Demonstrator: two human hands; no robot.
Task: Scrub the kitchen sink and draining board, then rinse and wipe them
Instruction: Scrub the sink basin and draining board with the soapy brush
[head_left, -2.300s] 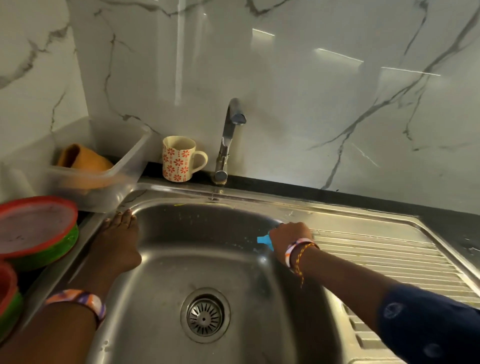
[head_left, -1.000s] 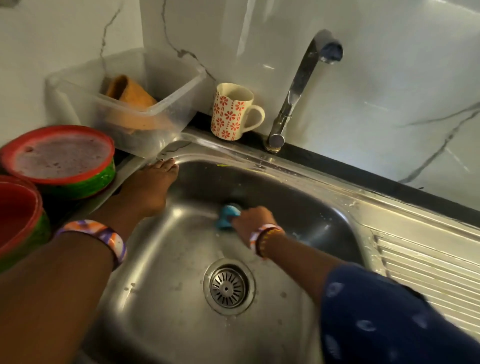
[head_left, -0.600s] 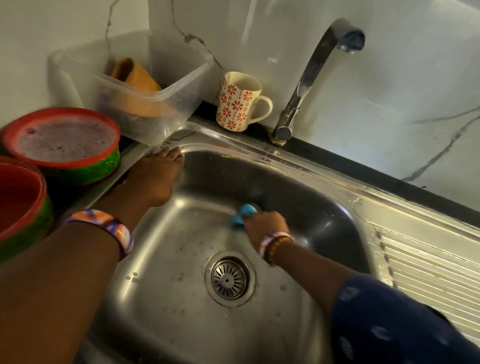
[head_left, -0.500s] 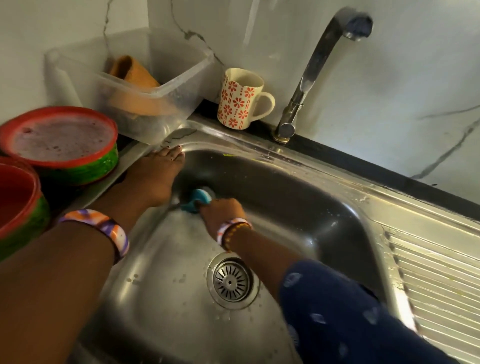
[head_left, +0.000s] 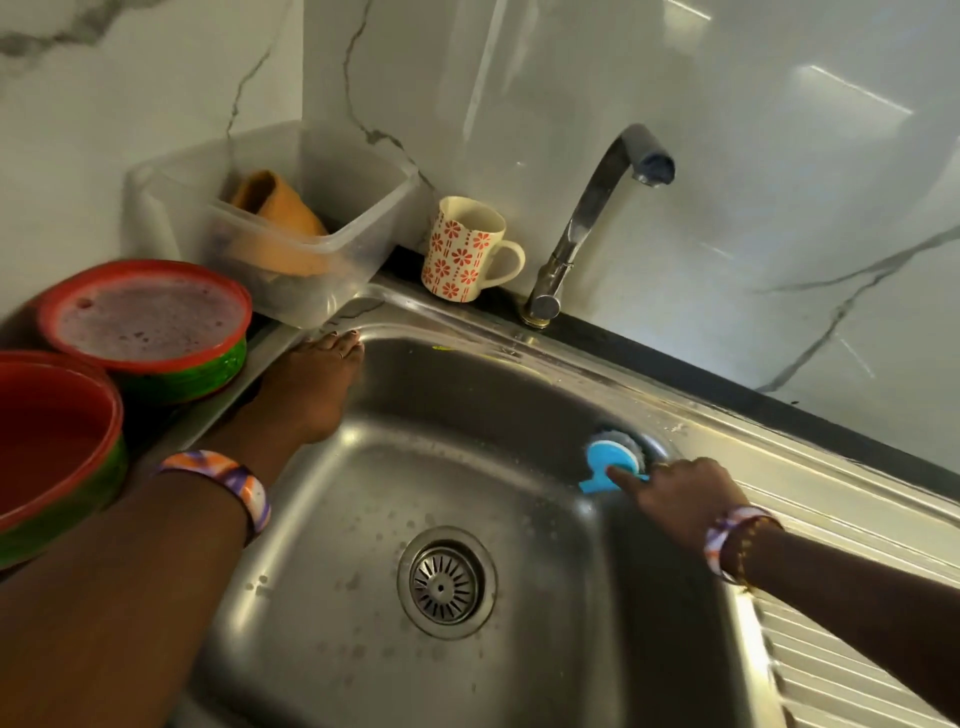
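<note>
While you work the round blue scrubber with grey bristles (head_left: 613, 460) into the far right corner of the stainless steel sink basin (head_left: 415, 467), the scrubbing looks only partly done: no water runs from the chrome tap (head_left: 597, 208), and the ribbed steel draining board (head_left: 852, 670) to the right awaits scrubbing, rinsing and wiping. Your right hand (head_left: 675, 493) grips the scrubber, forefinger pressed on its back. Your left hand (head_left: 306, 395) lies flat, fingers straight, on the basin's far left rim.

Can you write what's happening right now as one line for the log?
step: scrubbing | right hand: holds blue scrubber at sink back right corner | left hand: flat on left wall | tap: no water seen
</note>
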